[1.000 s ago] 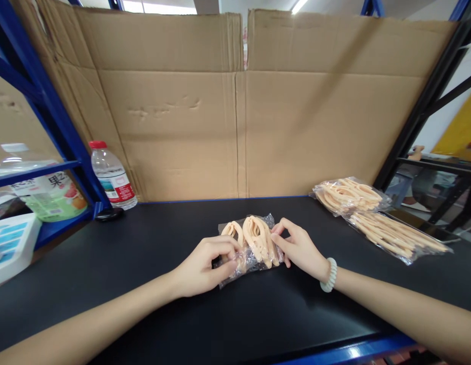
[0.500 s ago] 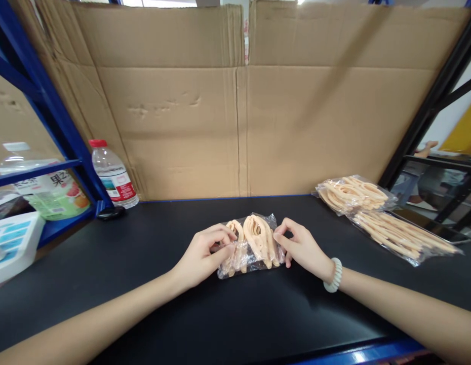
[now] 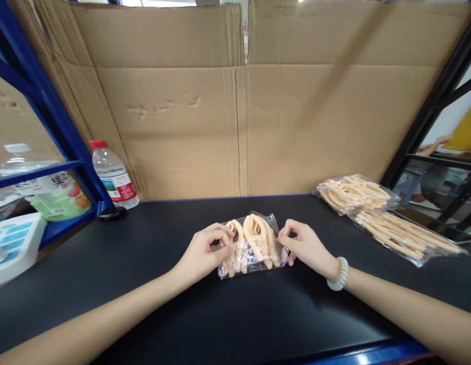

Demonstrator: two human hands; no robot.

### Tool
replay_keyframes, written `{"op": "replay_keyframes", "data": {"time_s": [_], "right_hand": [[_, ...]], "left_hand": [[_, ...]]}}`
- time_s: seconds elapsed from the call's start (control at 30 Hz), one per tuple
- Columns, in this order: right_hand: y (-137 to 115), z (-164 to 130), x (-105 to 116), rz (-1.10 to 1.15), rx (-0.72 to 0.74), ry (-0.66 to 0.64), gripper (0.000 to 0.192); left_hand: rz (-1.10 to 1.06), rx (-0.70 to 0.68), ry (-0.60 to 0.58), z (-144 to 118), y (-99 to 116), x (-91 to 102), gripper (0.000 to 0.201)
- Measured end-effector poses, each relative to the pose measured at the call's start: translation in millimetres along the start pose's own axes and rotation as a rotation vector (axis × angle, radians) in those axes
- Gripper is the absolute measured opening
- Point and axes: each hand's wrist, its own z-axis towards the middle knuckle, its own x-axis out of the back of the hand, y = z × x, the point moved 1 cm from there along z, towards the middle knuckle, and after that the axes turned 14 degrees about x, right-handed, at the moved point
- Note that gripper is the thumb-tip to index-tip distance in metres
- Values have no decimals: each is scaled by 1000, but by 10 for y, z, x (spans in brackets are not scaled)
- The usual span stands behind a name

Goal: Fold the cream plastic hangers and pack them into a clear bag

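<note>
A clear plastic bag (image 3: 252, 264) lies on the black table in front of me, with folded loops of pale orange, cord-like strips (image 3: 257, 234) inside. At its left side, my left hand (image 3: 205, 252) is closed, thumb and fingers pinching the film. My right hand (image 3: 306, 247), with a pale beaded bracelet (image 3: 339, 274) on the wrist, pinches the bag's right edge between thumb and forefinger. Part of the bag's left end is hidden behind my left fingers.
Two more bags of pale strips, one looped (image 3: 355, 193) and one straight (image 3: 406, 235), lie at the right. A red-capped water bottle (image 3: 113, 177) stands at the back left beside a blue frame. A cardboard wall (image 3: 174, 126) closes off the back. Another person's hand (image 3: 435, 145) shows far right.
My right hand has shifted slightly to the right with the bag's edge. My left hand has stayed almost in place on the bag. The other person's hand at far right has moved.
</note>
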Motion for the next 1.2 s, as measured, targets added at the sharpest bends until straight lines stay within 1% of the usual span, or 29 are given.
{"op": "replay_keyframes", "data": {"time_s": [0.1,0.23,0.33,0.43,0.57,0.6,0.63,0.77,0.83,0.93,1.1,1.2], "right_hand": [[5,6,3,-30,-22,-16,13],[8,11,5,-46,-22,-27,12],[3,15,4,-54,-22,-48,13],[-11,21,1,-53,-26,-72,14],[-39,25,4,-108,-33,-95,14],[-46,23,7,-150,-21,-99,14],[-54,19,12,-211,10,-104,14],[-84,-19,33,-638,252,-132,11],[-86,-45,35,-800,292,-154,10],[-85,-76,26,-864,270,-187,11],[-75,-83,26,-918,326,-188,11],[-39,-56,68,-915,339,-209,12]], "left_hand": [[36,17,1,5,32,5,21],[86,15,1,5,69,24,21],[219,-43,21,-4,69,34,19],[370,-125,57,-4,31,38,18],[384,-161,99,32,-65,47,10],[383,-170,104,44,-88,51,11],[385,-177,104,55,-108,54,18],[418,-193,38,82,-158,69,45],[461,-187,-7,85,-169,78,52],[547,-183,-50,84,-172,92,54],[670,-281,-141,82,-109,120,47],[716,-265,-209,103,-69,157,46]]}}
